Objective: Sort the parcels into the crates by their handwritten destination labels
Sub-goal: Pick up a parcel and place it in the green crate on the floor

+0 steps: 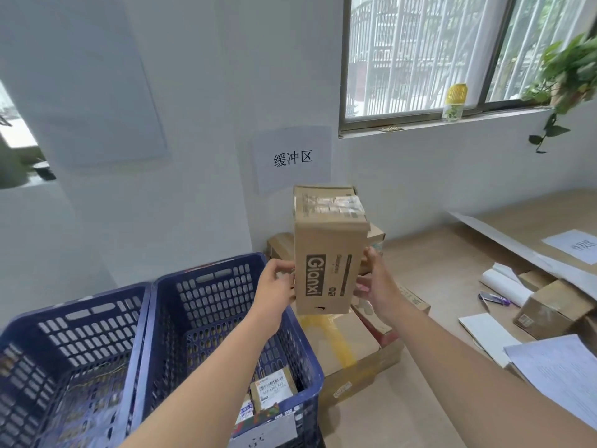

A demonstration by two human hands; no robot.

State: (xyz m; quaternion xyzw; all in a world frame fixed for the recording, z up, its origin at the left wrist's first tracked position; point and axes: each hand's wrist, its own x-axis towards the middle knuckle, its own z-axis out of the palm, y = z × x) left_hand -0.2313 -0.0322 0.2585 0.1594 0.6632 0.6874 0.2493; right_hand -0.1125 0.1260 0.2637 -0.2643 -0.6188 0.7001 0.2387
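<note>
The brown cardboard parcel printed "Gianxi" (328,253) is held up in the air, standing on its short end, in front of the white wall sign with Chinese characters (292,158) and above the pile of other cardboard boxes (349,347) on the floor. The left hand (274,286) grips its left edge with curled fingers, and the right hand (376,282) grasps its right edge, thumb on the near side. A white shipping label (332,205) sits on the upper face, but its writing is too blurred to read here.

I think the step now is reading the destination. To do it well, the person should tilt the label face toward the eyes and keep both hands low on the edges, so no finger covers the writing. Only after the destination is sure should the parcel go down into the matching crate, lowered and not dropped.

The right dark blue perforated plastic crate (300,337), just left of the box pile, holds several small parcels with printed labels (273,388) at its near end. The left dark blue perforated plastic crate (19,331) touches it side by side; its contents I cannot tell. On the wooden table (436,270) at the right lie white papers (559,373) and a smaller cardboard box (549,308)
</note>
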